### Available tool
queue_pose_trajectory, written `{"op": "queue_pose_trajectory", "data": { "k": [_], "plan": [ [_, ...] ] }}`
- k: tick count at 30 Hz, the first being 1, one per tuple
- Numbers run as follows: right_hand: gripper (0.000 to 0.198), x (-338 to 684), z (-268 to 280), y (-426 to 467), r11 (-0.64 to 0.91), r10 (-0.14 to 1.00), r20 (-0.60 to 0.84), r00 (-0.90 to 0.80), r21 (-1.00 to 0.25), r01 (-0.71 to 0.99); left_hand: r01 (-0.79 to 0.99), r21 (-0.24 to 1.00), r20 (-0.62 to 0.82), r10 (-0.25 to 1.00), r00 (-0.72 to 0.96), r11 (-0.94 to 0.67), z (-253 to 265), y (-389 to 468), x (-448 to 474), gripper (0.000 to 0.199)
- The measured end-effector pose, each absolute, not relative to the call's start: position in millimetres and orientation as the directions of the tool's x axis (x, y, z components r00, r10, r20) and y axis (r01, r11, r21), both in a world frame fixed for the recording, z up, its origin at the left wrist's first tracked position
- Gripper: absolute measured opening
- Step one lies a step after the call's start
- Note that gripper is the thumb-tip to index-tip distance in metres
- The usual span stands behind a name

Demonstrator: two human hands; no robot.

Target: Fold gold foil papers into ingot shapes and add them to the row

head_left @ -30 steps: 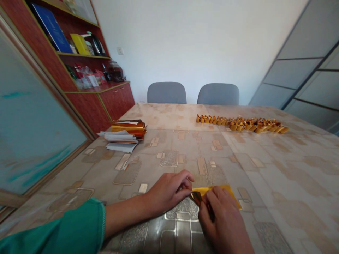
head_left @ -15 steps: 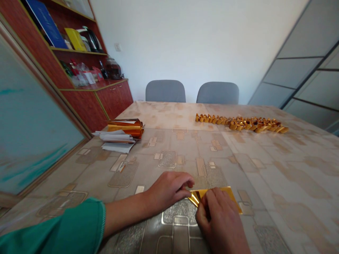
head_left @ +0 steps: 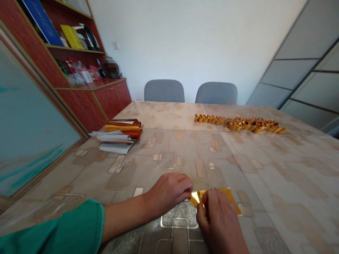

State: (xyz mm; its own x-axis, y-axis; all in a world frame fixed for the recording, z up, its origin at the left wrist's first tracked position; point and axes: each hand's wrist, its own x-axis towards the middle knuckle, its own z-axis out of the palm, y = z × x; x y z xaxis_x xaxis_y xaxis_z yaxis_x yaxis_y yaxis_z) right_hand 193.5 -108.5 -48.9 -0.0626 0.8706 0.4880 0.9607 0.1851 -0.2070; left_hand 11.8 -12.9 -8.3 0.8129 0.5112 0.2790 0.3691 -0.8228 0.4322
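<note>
A sheet of shiny gold foil paper (head_left: 230, 198) lies near the front of the table, its left end folded to a slant. My left hand (head_left: 172, 188) pinches that left end, the fingers bent and close together. Over the middle of the sheet, my right hand (head_left: 219, 215) grips it with curled fingers and hides part of it. The right thumb rests along the lower edge. Just where the fingertips meet the foil is partly hidden.
A gold foil roll or bundle (head_left: 124, 128) lies at the table's left, with a stack of pale papers (head_left: 116, 143) before it. Rows of folded gold pieces (head_left: 243, 124) stand farther back on the right. Two grey chairs (head_left: 164, 91) are behind the patterned table (head_left: 148, 158).
My left fingers have closed onto the left end of the gold foil, where they were slightly apart before. My right hand has stayed nearly in place. The view has shifted slightly.
</note>
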Motion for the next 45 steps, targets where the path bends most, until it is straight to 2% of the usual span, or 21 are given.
{"op": "queue_pose_trajectory", "data": {
  "k": [3,6,9,11,17,23,29,32,35,38,41,45],
  "plan": [
    [0.014,192.1,-45.6,-108.7,0.169,0.894,0.446,-0.038,-0.257,0.951,0.359,0.367,0.309,0.476,0.824,-0.859,-8.7,-12.3,12.7,0.015],
    [0.014,190.7,-43.1,-107.4,0.199,0.897,0.436,-0.068,-0.26,0.945,0.34,0.241,0.366,0.41,0.836,-0.909,-6.7,-13.7,13.2,0.021],
    [0.015,188.7,-41.4,-105.7,0.199,0.878,0.476,-0.044,-0.279,0.94,0.263,0.04,0.415,0.256,0.873,-0.964,-3.2,-20.3,12.4,0.025],
    [0.017,187.7,-40.1,-105.2,0.217,0.872,0.488,-0.051,-0.291,0.932,0.205,-0.035,0.416,0.172,0.893,-0.978,-1.5,-27.9,10.5,0.026],
    [0.017,190.7,-39.2,-108.5,0.223,0.882,0.467,-0.06,-0.302,0.927,0.249,0.055,0.282,0.254,0.925,-0.967,2.9,-49.9,1.9,0.026],
    [0.025,198.8,-43.5,-113.8,0.256,0.891,0.443,-0.101,-0.305,0.917,0.264,0.053,0.179,0.27,0.946,-0.963,9.7,-56.3,2.3,0.031],
    [0.039,206.0,-43.7,-110.9,0.281,0.904,0.385,-0.185,-0.21,0.936,0.291,0.039,0.131,0.294,0.947,-0.956,12.8,-58.3,1.1,0.038],
    [0.042,213.6,-43.3,-111.3,0.324,0.876,0.42,-0.237,-0.147,0.935,0.302,0.049,0.135,0.306,0.943,-0.952,12.2,-59.6,-1.1,0.043],
    [0.049,220.5,-39.2,-115.7,0.393,0.848,0.456,-0.271,-0.198,0.898,0.313,0.051,0.154,0.317,0.936,-0.948,10.9,-60.3,-1.4,0.042],
    [0.047,222.6,-31.4,-120.7,0.449,0.854,0.397,-0.336,-0.238,0.861,0.304,0.047,0.155,0.308,0.939,-0.951,10.8,-60.4,0.2,0.041],
    [0.036,221.1,-23.6,-121.5,0.407,0.888,0.319,-0.332,-0.207,0.89,0.295,0.046,0.163,0.298,0.94,-0.954,11.9,-60.3,1.8,0.041],
    [0.04,222.2,-16.0,-115.7,0.366,0.908,0.276,-0.314,-0.166,0.916,0.292,0.044,0.167,0.295,0.941,-0.955,13.4,-61.2,2.4,0.043]
  ]
}}
